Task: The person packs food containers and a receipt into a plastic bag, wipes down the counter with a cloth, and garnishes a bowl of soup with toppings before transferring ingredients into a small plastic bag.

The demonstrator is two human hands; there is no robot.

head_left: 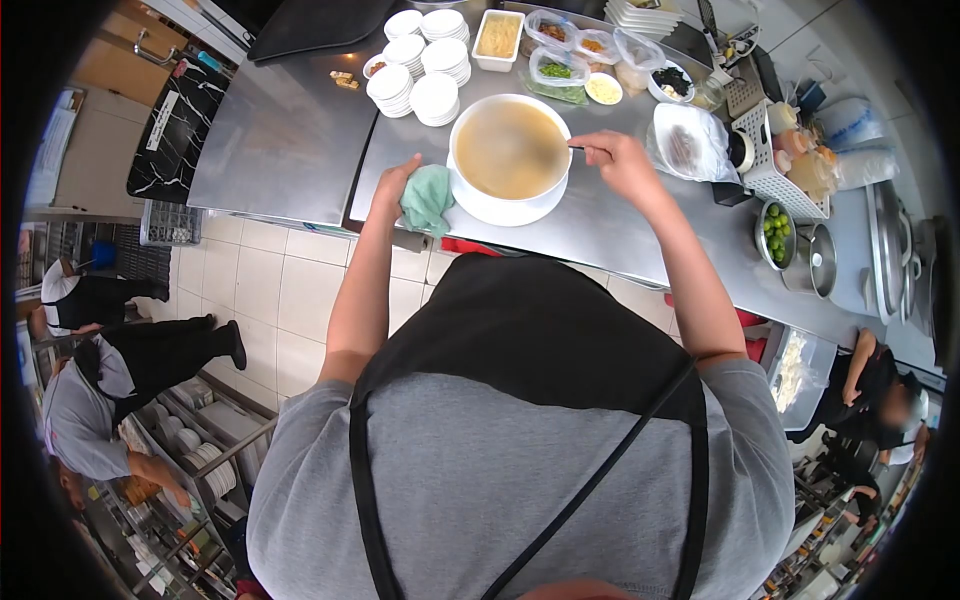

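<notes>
A large white bowl (458, 182) full of cloudy light-brown soup (510, 150) stands on a white plate (510, 212) at the counter's front edge. Left of it, my left hand (396, 188) grips a green cloth (428, 200), which lies against the plate and bowl. My right hand (615, 165) is closed at the bowl's right rim, index finger stretched toward it. A thin dark piece (577, 149) shows at that fingertip; what it belongs to is hidden.
Stacked white dishes (434, 98), a tub of yellow food (498, 40) and bagged ingredients (558, 68) sit behind the bowl. To the right are a plastic-wrapped container (690, 140), a bottle basket (785, 175), limes (776, 232) and a metal pot (812, 262). Co-workers stand left and right.
</notes>
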